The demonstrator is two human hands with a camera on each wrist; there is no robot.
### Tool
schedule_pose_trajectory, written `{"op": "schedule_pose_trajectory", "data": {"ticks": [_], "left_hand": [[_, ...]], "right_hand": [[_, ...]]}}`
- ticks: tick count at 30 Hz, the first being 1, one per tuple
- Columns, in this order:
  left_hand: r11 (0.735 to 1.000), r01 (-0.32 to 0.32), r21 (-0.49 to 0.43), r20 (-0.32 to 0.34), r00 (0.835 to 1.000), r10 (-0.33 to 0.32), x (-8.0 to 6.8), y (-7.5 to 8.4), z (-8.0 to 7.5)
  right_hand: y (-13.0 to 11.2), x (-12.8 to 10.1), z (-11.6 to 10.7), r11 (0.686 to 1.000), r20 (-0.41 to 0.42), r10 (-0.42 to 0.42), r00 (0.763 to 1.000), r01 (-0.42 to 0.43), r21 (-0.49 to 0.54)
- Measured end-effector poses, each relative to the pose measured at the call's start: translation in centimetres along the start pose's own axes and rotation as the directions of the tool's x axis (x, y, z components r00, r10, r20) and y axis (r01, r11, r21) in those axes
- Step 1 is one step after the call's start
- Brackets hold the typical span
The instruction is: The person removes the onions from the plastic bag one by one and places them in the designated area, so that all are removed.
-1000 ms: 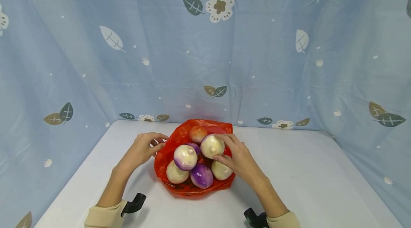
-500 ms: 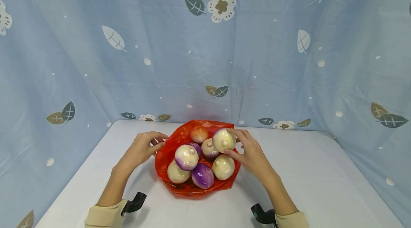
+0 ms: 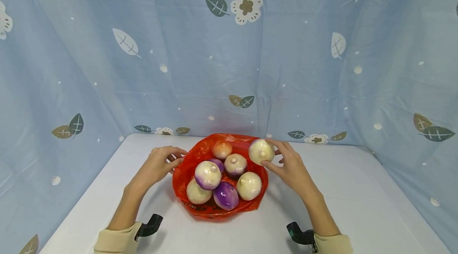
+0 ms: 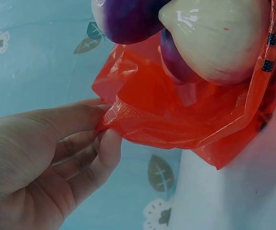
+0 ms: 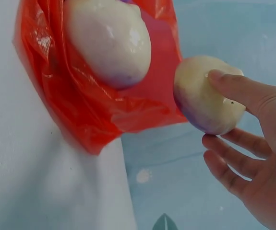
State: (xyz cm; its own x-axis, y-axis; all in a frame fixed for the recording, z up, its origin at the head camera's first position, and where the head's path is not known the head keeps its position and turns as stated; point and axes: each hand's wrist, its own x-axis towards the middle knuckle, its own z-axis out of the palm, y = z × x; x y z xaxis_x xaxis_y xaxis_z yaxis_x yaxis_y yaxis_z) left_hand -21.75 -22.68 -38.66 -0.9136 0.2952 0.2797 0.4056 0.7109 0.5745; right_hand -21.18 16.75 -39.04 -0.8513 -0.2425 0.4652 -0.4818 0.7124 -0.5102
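A glossy white onion with a purple side (image 3: 261, 152) is held between the thumb and fingers of my right hand (image 3: 294, 166), raised at the right rim of a red plastic bag (image 3: 184, 170). In the right wrist view this onion (image 5: 207, 96) is apart from the onion in the bag. My left hand (image 3: 157, 166) pinches the bag's left edge, and the left wrist view shows the thumb and fingers (image 4: 110, 148) on the film. Inside the open bag lie several more onions, among them a purple one (image 3: 226, 196), an orange one (image 3: 222, 149) and a white one (image 3: 249, 186).
The bag stands on a white table (image 3: 343, 198), near its back edge. Behind and beside the table hangs a blue curtain (image 3: 179, 67) with leaves and flowers. A black camera mount is on each wrist.
My right hand has carried the onion up and to the right, from over the middle of the bag to its right rim, uncovering another onion below. My left hand stays at the bag's edge.
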Motion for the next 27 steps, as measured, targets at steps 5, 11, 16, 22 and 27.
{"op": "schedule_pose_trajectory", "data": {"ticks": [5, 11, 16, 22, 27], "left_hand": [[1.000, -0.005, -0.001, -0.009, 1.000, 0.005, 0.0, 0.1, -0.1], [1.000, -0.005, 0.005, -0.010, 1.000, 0.005, 0.0, 0.2, -0.1], [1.000, -0.006, 0.004, -0.011, 1.000, 0.006, 0.0, 0.2, -0.1], [1.000, -0.002, -0.008, -0.009, 1.000, 0.002, -0.1, 0.0, -0.1], [1.000, 0.003, -0.005, -0.013, 1.000, -0.003, -0.1, -0.1, 0.0]], "right_hand": [[0.8, -0.1, -0.4, 1.000, -0.010, 0.021, 1.000, -0.021, 0.007], [1.9, -0.2, -0.6, 0.999, -0.021, 0.042, 0.999, -0.042, -0.008], [2.6, -0.2, -0.7, 0.998, -0.008, 0.063, 0.998, -0.063, -0.002], [3.5, -0.3, -0.8, 0.995, 0.024, 0.101, 0.995, -0.102, 0.007], [4.3, -0.5, -0.8, 0.991, 0.059, 0.133, 0.989, -0.132, -0.025]]}}
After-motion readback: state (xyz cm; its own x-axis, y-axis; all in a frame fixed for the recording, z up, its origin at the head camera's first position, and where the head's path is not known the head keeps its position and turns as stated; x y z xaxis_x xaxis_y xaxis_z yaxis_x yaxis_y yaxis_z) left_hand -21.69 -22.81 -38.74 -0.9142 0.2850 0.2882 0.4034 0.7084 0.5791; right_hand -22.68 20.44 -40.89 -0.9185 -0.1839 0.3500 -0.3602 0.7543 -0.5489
